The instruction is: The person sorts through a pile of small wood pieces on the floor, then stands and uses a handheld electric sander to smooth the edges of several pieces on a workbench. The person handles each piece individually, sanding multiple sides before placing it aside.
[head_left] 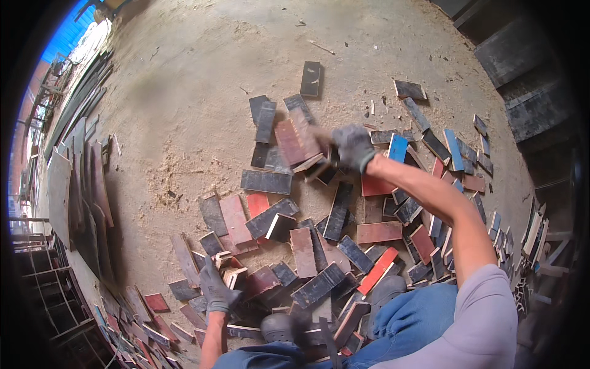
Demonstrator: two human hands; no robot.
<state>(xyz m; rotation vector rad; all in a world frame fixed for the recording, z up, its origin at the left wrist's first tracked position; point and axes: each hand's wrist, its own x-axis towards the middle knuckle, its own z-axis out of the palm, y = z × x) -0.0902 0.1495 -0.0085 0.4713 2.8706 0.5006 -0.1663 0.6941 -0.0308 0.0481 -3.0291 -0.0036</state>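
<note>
My left hand [216,291], in a grey glove, is low on the left with its fingers and thumb around a small bunch of plywood blocks [233,272], pale cut edges facing up. Farther out, my right hand [355,147], gloved too, is curled and smeared by motion. A blurred brown shape [321,134] is at its fingertips; what it is cannot be made out. Just left of that hand lies a reddish-brown plywood piece [289,142]. Dark blocks [324,167] with pale edges sit under the fingers.
Loose black, red and blue plywood offcuts [319,286] are heaped around my shoes [278,329]. Bent sheets [80,190] lean at the left. Dark panels [522,74] stand along the right. Sawdust covers the ground [203,74]. A lone dark block [311,79] lies farther off.
</note>
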